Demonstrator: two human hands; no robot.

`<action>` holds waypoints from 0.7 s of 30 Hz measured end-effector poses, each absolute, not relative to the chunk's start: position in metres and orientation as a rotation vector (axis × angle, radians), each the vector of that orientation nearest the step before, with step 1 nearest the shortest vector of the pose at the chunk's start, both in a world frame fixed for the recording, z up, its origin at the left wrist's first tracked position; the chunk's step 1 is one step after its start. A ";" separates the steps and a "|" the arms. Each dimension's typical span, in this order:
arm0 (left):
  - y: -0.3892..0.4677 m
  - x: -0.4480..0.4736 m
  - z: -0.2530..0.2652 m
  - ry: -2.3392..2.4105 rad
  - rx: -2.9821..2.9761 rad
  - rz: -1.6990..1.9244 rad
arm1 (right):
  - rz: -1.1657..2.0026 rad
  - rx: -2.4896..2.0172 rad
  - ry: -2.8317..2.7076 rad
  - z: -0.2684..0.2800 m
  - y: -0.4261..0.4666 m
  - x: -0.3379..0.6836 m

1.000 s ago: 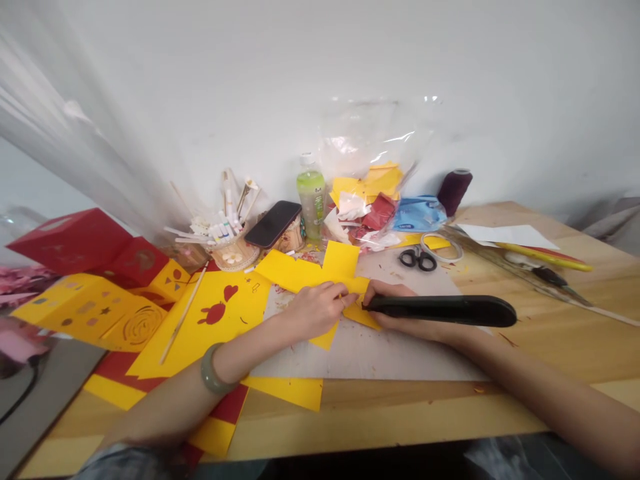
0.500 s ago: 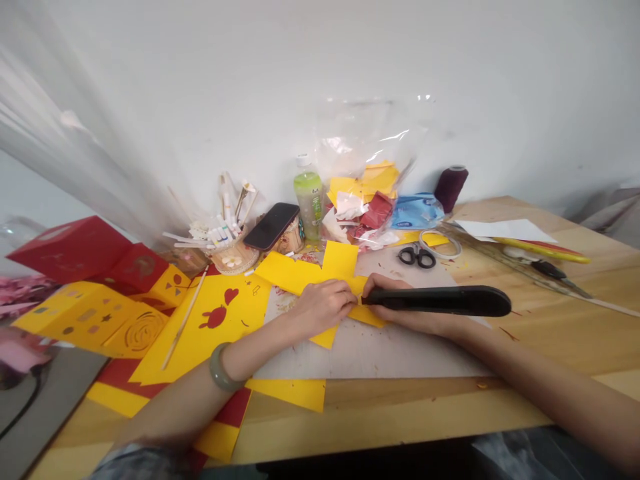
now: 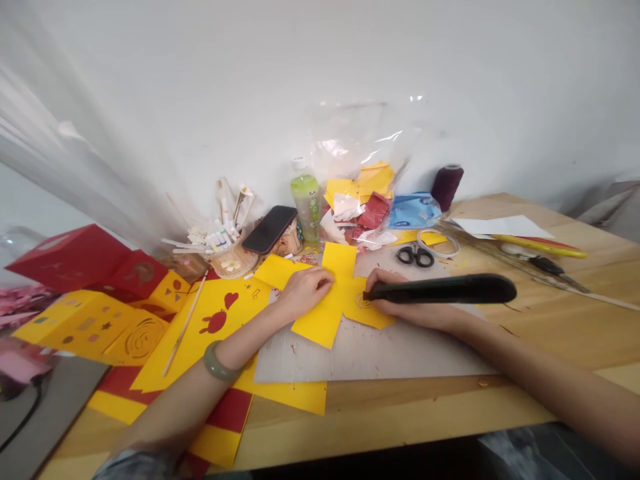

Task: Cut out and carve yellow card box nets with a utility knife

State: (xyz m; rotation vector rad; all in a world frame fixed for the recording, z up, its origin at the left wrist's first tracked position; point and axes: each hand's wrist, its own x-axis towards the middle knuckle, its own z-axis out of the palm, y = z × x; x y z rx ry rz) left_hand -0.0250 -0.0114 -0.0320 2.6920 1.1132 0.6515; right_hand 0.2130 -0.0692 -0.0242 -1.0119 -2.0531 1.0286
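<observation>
A yellow cross-shaped paper [image 3: 320, 320] lies on a pale cutting sheet, with a spiral-like line on its right arm. In my right hand [image 3: 387, 287] is a long black craft knife [image 3: 445, 290], its front end at that spiral; the blade is too small to make out. My left hand [image 3: 306, 290] rests over the paper's left arm, fingers curled together; anything between the fingertips is hidden. A greenish bangle [image 3: 220, 363] circles the left wrist. Under the left forearm lies a yellow sheet [image 3: 200, 327] with a heart and a rabbit-like shape showing red.
Black-handled scissors [image 3: 415, 255] lie beyond my right hand. Behind stand a green bottle [image 3: 306, 203], a phone [image 3: 270, 229], a marker holder [image 3: 233, 259] and a clear bag of paper scraps [image 3: 360, 200]. Red boxes [image 3: 75, 257] stand left; rulers and a thread spool [image 3: 447, 187] are right.
My left hand has drawn back to the left, away from the knife's front end, uncovering the middle of the yellow paper. My right hand and the knife have shifted slightly right.
</observation>
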 end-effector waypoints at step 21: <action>-0.016 -0.028 -0.004 1.112 2.331 1.353 | 1.259 -1.082 -1.282 -0.020 -0.056 0.213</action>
